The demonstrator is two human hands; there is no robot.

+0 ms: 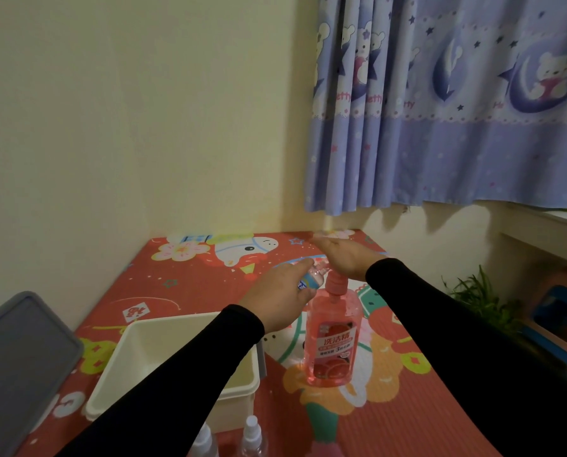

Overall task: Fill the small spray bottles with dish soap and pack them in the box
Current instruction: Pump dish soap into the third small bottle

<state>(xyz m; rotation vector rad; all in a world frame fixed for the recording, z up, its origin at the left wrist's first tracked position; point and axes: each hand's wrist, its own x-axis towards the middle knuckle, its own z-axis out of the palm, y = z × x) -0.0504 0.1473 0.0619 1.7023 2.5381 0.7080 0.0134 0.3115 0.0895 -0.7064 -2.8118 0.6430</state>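
Two capped spray bottles [252, 437] stand at the very bottom edge of the view, nearest the camera, apparently waiting their turn; how full they are cannot be told. Beyond them, the small spray bottle [312, 278] being filled is gripped in the left hand [280, 300], fingers curled round its body, tilted so its open neck sits right at the nozzle of the pink dish soap bottle [332, 338]. That pump bottle stands upright on the surface [424, 417], a red cartoon-printed mat. The right hand [340, 257] lies flat and straight-fingered over the pump head, palm down, apparently pressing it.

Judging from this, the step in hand is pumping soap into the little bottle. To do it well, the neck should stay tight under the spout and aligned with it, since the opening is narrow and thick soap will run down the outside if it drifts. Slow, full strokes with the palm centred on the pump would keep the tall bottle from tipping. It would help to stop short of the brim, leaving room for the sprayer tube.

A cream plastic box [127, 364] sits open just left of the soap, partly behind the left sleeve; no bottles can be seen in it. Its grey lid [22, 357] lies further left. A blue bear-print curtain [456, 100] hangs behind.
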